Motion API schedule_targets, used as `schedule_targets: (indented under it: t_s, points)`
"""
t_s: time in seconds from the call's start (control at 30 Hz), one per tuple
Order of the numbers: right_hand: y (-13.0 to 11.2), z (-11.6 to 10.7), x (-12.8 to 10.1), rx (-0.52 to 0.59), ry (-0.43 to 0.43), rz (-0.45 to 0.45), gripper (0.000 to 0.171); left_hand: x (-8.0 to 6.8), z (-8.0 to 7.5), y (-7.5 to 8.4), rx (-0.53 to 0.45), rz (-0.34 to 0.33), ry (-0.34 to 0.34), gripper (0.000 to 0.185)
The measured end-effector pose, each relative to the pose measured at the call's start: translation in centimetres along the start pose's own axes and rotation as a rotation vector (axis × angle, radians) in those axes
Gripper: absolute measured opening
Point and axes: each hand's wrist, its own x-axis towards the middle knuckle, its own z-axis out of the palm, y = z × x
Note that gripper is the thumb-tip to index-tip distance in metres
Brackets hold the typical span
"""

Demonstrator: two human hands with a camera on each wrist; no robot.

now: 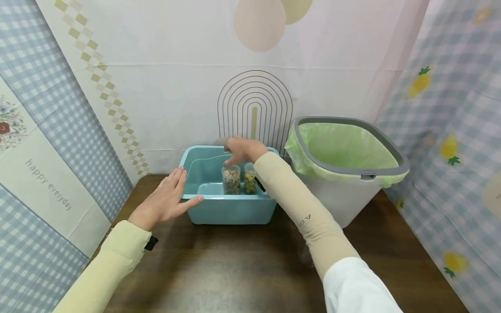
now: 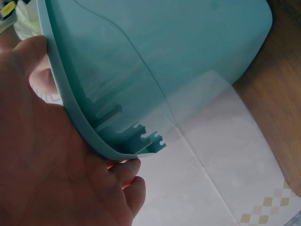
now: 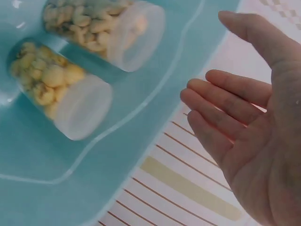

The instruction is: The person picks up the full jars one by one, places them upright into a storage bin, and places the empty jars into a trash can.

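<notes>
A teal plastic basin (image 1: 231, 211) stands on the table against the backdrop. My left hand (image 1: 166, 198) lies along its front left corner, fingers straight at the side rim and thumb stretched over the front rim. Inside, two clear jars with whitish lids stand side by side. One jar holds cashew-like nuts (image 3: 87, 23); the other is a jar of round yellowish pieces (image 3: 47, 77). Over the basin's back part, just above the jars, is my right hand (image 1: 243, 149), its fingers spread apart from the thumb with nothing between them. The right sleeve overlaps the yellowish jar in the head view.
To the right stands a light-coloured trash bin (image 1: 332, 195) with a grey rim and a green liner. A clear object (image 1: 305, 255) lies on the dark wooden table (image 1: 235, 269), partly behind the right forearm. Patterned cloth hangs at the back and both sides.
</notes>
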Motion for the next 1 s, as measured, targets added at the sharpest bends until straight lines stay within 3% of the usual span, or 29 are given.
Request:
schedule_targets:
  t_s: [0.23,0.6,1.0]
  points:
    - [-1.5,-2.7,-1.3,-0.02,-0.02,0.023,0.07,0.2,-0.2,-0.3,0.015,0.006,0.009,0.106]
    - [-3.7,-6.0,-5.2,-0.078,-0.051,0.078,0.084,0.4,-0.4,-0.6,0.011,-0.005,-0.003,0.107]
    - [-2.5,-7.8,-11.3,-0.076,-0.028,0.131,0.1,0.3,-0.7,-0.9,0.017,0.001,0.015,0.106]
